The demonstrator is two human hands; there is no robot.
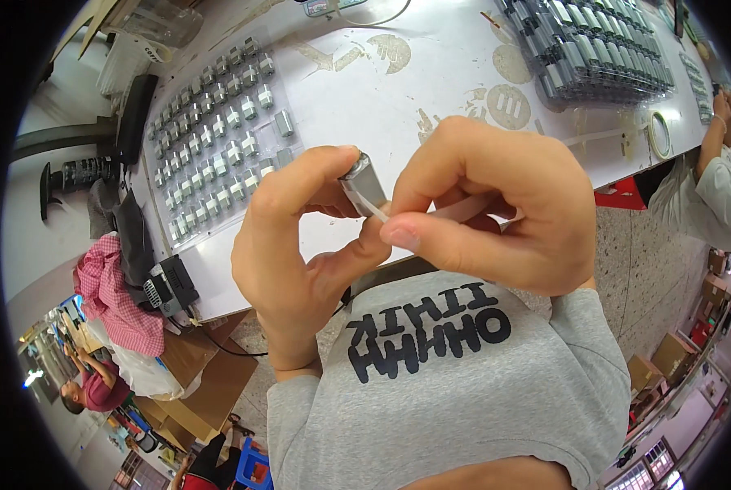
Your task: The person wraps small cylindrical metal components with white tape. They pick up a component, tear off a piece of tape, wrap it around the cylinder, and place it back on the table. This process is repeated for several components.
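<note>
Between the thumb and fingertips of my left hand (282,233) is a small grey metal-looking block (366,181), held tilted above the table's near edge. My right hand (516,204) pinches a thin whitish strip (466,209) close to its lower end. One part of the strip meets the block, and another runs back under my curled right fingers. The fingertips of both hands nearly touch, so the exact contact there is hidden. Left of my hands lies a clear tray (279,100) with rows of small grey cylinders bearing white bands.
Stacked trays of similar pieces (594,53) stand at the far right of the white table (333,106). A tape roll (661,135) lies near the right edge. A black adapter (170,285) and checked cloth (119,298) sit at left. A co-worker's arm (715,135) shows at right.
</note>
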